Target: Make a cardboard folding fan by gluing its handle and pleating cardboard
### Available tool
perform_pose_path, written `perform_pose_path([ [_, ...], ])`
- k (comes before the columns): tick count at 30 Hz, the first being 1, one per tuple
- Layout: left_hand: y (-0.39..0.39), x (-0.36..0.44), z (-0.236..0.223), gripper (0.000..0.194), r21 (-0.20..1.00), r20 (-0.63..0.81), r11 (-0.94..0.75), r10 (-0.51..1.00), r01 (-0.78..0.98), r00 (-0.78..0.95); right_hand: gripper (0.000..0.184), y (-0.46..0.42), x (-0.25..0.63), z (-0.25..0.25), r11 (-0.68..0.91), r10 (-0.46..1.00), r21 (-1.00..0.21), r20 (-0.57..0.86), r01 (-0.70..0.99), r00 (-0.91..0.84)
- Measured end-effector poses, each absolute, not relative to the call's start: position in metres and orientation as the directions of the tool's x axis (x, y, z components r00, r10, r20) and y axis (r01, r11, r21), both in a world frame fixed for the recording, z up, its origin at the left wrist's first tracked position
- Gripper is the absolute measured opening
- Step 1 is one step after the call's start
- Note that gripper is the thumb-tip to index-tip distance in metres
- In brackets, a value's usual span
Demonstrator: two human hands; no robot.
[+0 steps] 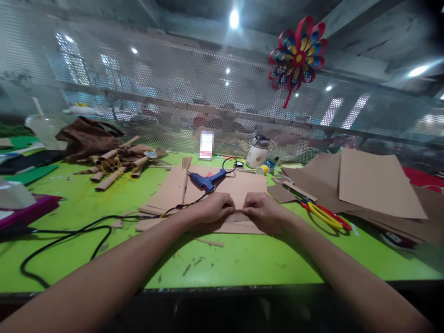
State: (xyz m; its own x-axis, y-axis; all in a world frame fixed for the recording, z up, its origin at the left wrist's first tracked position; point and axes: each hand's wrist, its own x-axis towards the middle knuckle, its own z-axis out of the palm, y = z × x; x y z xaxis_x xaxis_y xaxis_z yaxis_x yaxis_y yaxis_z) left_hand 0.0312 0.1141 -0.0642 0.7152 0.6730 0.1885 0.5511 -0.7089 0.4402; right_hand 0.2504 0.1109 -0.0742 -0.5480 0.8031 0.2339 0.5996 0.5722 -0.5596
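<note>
My left hand (219,207) and my right hand (261,208) are close together over the brown paper sheets (249,182). The fingers of both are curled and pinch a small piece of brown paper (238,216) that spans the gap between them. Most of that piece is hidden by the hands. Just beyond my left hand, a blue hot glue gun (210,180) lies on the sheets, with its black cord (138,216) running left under my forearm. To its left rests a rolled paper tube (183,185) with a frayed, fanned top.
Scissors (326,216) with red and yellow handles lie to the right, beside stacked brown paper (378,185). Several paper rolls (111,178) and a brown bag (86,136) sit at the left. A pale jar (257,151) and a yellow spool (262,169) stand behind the sheets.
</note>
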Motion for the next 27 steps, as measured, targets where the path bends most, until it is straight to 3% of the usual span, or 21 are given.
perform_pose_path([
  [10,0.126,0.032,-0.069,0.026,0.469,0.123,-0.686,0.675,0.557,0.727,0.020,0.115,0.256,-0.084,0.528,0.827,-0.601,0.205,0.600,-0.523],
  [20,0.126,0.034,-0.069,0.022,0.503,0.102,-0.640,0.711,0.581,0.695,0.021,0.112,0.259,-0.075,0.561,0.808,-0.513,0.172,0.649,-0.563],
  [27,0.125,0.035,-0.068,0.022,0.436,0.141,-0.714,0.656,0.548,0.742,0.014,0.114,0.262,-0.074,0.596,0.781,-0.492,0.169,0.635,-0.601],
])
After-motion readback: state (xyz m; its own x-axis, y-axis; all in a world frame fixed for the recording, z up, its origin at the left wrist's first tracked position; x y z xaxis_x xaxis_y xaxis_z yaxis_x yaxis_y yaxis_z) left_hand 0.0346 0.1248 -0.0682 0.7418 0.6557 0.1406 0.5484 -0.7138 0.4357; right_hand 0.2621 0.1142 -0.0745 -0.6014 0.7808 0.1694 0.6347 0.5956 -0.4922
